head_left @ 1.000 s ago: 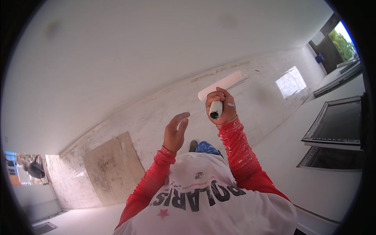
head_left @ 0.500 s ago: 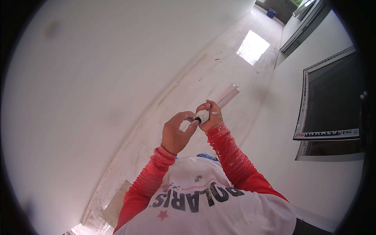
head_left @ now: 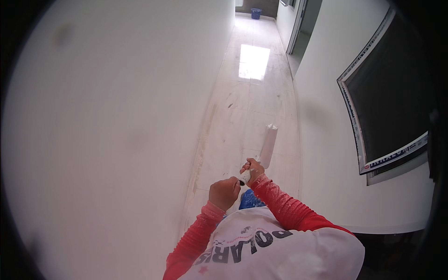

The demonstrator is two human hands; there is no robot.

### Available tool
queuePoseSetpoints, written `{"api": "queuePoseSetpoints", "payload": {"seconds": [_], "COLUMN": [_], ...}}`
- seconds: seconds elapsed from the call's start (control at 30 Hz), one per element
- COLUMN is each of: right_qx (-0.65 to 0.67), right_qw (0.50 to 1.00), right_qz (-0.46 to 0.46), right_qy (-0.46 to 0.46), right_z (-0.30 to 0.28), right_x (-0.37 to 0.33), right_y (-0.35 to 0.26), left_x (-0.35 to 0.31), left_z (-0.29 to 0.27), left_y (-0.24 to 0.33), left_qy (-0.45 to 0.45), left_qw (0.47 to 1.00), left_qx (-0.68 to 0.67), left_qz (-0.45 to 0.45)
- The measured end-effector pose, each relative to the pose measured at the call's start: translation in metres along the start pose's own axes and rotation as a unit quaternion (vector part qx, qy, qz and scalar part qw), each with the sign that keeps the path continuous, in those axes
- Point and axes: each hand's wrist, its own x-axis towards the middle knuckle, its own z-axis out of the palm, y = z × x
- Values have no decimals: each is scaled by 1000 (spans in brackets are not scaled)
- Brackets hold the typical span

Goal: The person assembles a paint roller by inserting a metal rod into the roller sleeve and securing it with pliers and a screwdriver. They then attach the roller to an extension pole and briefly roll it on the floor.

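Observation:
In front of my body I hold a long-headed hand tool that looks like a wide plastering knife. Its pale, narrow-looking head points away from me over the floor. White smears cover the handle, which ends in a black butt. My right hand is closed round the handle, close to the head. Curled fingers of my left hand meet the butt end, mostly hidden behind the back of that hand. White specks dot both red sleeves.
A plain white wall rises close on my left. On the right wall hangs a dark window with a taped white frame. The tiled corridor floor runs ahead, past a doorway, to a blue bucket.
My view has turned, so the corridor now runs more upright. Both hands and the tool sit lower in view, and the tool's head has swung more upright. My left fingers have closed in more.

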Motion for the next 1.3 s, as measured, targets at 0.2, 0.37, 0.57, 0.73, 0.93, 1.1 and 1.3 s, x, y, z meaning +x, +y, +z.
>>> {"api": "queuePoseSetpoints", "payload": {"seconds": [0.2, 0.37, 0.57, 0.73, 0.93, 1.1, 1.3], "right_qx": [65, 245, 207, -287, -638, -696, -769], "right_qw": [996, 958, 956, 953, 766, 712, 594], "right_qz": [58, 146, 194, 53, -4, 31, -157], "right_qy": [7, -21, -79, -79, 78, 89, 175], "right_z": [12, 51, 127, 127, 155, 203, 321], "right_x": [93, 192, 280, 373, 473, 564, 622], "right_y": [-46, -133, -269, -349, -478, -564, -682], "left_x": [99, 215, 294, 311, 410, 633, 973], "left_z": [36, 99, 165, 163, 183, 244, 375], "left_y": [-46, -125, -311, -396, -417, -461, -427], "left_qy": [-83, -143, -116, -320, -223, -443, -356], "left_qw": [980, 890, 884, 868, 658, 799, 912], "left_qx": [-162, -386, -233, 107, -94, 85, 9], "left_qz": [-85, -197, -388, -365, -713, -397, -204]}}
